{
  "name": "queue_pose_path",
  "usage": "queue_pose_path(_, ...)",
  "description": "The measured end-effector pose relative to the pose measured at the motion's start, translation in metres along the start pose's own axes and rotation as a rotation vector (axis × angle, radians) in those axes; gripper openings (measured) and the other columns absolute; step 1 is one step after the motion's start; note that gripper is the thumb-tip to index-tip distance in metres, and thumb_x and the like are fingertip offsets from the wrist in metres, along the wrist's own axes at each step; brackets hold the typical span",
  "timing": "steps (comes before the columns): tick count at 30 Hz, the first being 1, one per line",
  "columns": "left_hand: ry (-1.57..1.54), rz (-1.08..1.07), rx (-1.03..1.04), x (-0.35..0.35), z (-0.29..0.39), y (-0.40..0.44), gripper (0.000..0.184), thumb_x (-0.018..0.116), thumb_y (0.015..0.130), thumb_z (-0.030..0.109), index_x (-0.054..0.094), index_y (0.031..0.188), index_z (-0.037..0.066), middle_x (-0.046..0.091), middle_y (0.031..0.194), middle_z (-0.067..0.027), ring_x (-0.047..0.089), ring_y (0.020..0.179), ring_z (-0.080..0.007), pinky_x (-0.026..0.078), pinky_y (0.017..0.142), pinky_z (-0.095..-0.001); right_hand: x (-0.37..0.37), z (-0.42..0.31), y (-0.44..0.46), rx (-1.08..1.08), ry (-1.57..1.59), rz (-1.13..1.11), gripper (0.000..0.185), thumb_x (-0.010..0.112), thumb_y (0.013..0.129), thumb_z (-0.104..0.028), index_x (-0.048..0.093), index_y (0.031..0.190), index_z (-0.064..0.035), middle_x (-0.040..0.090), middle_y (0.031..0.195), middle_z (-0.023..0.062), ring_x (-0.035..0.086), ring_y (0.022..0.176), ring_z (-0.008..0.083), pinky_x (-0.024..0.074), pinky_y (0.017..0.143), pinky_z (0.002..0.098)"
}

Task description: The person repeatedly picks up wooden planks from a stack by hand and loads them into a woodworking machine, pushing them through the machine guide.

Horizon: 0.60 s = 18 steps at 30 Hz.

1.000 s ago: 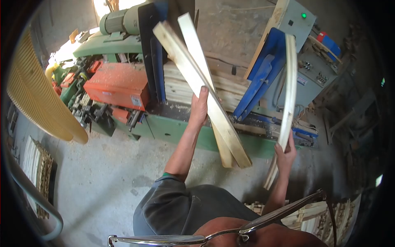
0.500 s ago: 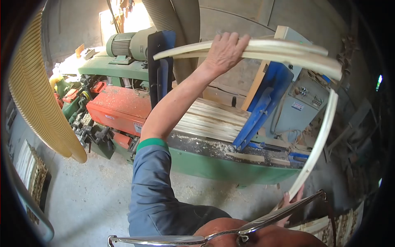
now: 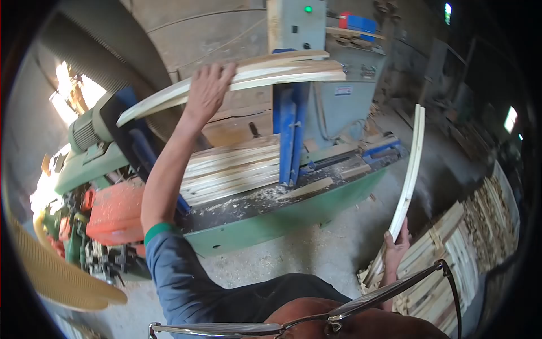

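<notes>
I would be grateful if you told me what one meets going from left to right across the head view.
Large orange machine cover, left hand, blue upright, grey cabinet, right hand, bright patch at the far right.

Two grips [image 3: 209, 93]; two left-held strips [image 3: 288, 73]; one motor [image 3: 86, 132]

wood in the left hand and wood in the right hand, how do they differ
The left hand holds a wide bundle of strips; the right hand holds much narrower wood. The bundle of strips slants gently across the picture; the narrower wood points steeply up it. The bundle of strips is held from above; the narrower wood, by its lower part. Both are pale and look curved in this view.
</notes>
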<state>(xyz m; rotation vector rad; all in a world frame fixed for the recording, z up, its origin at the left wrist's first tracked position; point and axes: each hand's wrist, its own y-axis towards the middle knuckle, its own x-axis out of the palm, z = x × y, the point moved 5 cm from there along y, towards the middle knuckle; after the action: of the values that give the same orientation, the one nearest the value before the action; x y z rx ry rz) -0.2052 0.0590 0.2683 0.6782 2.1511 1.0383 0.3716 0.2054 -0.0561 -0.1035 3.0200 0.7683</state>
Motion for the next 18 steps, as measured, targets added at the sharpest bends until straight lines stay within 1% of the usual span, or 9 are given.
queue_pose_path(1,-0.019,0.007,0.018,-0.004,0.005,-0.001,0.036,0.054,0.099,0.017,0.051,0.134,0.019,0.056,0.102,-0.0082,0.057,0.096,-0.0282,0.043,0.081,-0.0428,-0.001,0.003,-0.001,0.023,0.005,0.012,0.076,0.066,0.085,0.008,0.039,0.156,-0.0006,0.050,0.111,0.0013,0.053,0.095,0.0114,0.0464,0.084,0.0237)
queue_pose_path(3,-0.003,-0.013,-0.042,-0.008,0.002,-0.003,0.038,0.055,0.098,0.017,0.051,0.135,0.020,0.056,0.103,-0.0085,0.057,0.096,-0.0281,0.042,0.080,-0.0426,0.000,-0.005,-0.004,-0.021,-0.034,0.041,0.077,0.065,0.084,0.009,0.039,0.156,-0.0012,0.050,0.110,0.0006,0.052,0.092,0.0106,0.0461,0.081,0.0234)
queue_pose_path(4,-0.012,-0.014,-0.028,-0.004,-0.001,-0.006,0.038,0.055,0.098,0.017,0.051,0.135,0.020,0.056,0.103,-0.0085,0.057,0.096,-0.0281,0.042,0.080,-0.0426,-0.002,-0.004,-0.007,-0.010,-0.036,0.052,0.077,0.065,0.084,0.009,0.039,0.156,-0.0012,0.050,0.110,0.0006,0.052,0.092,0.0106,0.0461,0.081,0.0234)
queue_pose_path(6,0.033,-0.083,-0.043,0.011,-0.012,-0.015,0.042,0.055,0.097,0.015,0.050,0.138,0.021,0.056,0.105,-0.0084,0.057,0.098,-0.0277,0.042,0.080,-0.0424,-0.004,-0.003,-0.007,0.025,0.000,0.038,0.077,0.065,0.085,0.010,0.039,0.156,-0.0017,0.050,0.110,0.0004,0.052,0.093,0.0103,0.0458,0.082,0.0232)
queue_pose_path(7,0.033,-0.080,-0.039,0.016,-0.015,-0.017,0.042,0.055,0.097,0.015,0.050,0.138,0.021,0.056,0.105,-0.0084,0.057,0.098,-0.0277,0.042,0.080,-0.0424,-0.005,-0.002,-0.005,0.025,0.002,0.042,0.077,0.065,0.085,0.010,0.039,0.156,-0.0017,0.050,0.110,0.0004,0.052,0.093,0.0103,0.0458,0.082,0.0232)
queue_pose_path(10,0.018,-0.081,-0.060,0.032,-0.027,-0.021,0.050,0.057,0.094,0.014,0.047,0.142,0.021,0.056,0.107,-0.0074,0.057,0.101,-0.0274,0.042,0.081,-0.0421,-0.005,-0.002,-0.005,0.016,-0.012,0.064,0.076,0.064,0.085,0.010,0.039,0.156,-0.0014,0.050,0.109,0.0000,0.052,0.093,0.0100,0.0457,0.082,0.0229)
queue_pose_path(12,0.019,-0.081,-0.055,0.042,-0.033,-0.026,0.051,0.058,0.093,0.014,0.047,0.142,0.021,0.056,0.109,-0.0073,0.057,0.102,-0.0273,0.043,0.082,-0.0420,-0.005,-0.005,-0.002,0.045,-0.023,0.052,0.076,0.065,0.085,0.010,0.040,0.155,-0.0009,0.050,0.108,-0.0004,0.053,0.092,0.0097,0.0456,0.081,0.0225)
queue_pose_path(16,0.032,-0.089,-0.054,0.054,-0.035,-0.036,0.052,0.061,0.091,0.015,0.048,0.141,0.020,0.057,0.116,-0.0072,0.057,0.107,-0.0273,0.045,0.086,-0.0425,-0.005,-0.006,-0.003,0.030,-0.003,0.046,0.075,0.064,0.085,0.011,0.040,0.155,-0.0006,0.050,0.107,-0.0006,0.052,0.091,0.0094,0.0454,0.081,0.0220)
queue_pose_path(18,0.011,-0.086,-0.054,0.054,-0.034,-0.038,0.051,0.062,0.090,0.014,0.049,0.139,0.018,0.058,0.116,-0.0076,0.057,0.108,-0.0276,0.045,0.087,-0.0426,-0.005,-0.004,-0.005,0.057,-0.009,0.019,0.075,0.066,0.085,0.008,0.040,0.155,-0.0003,0.050,0.106,-0.0008,0.053,0.091,0.0094,0.0457,0.081,0.0222)
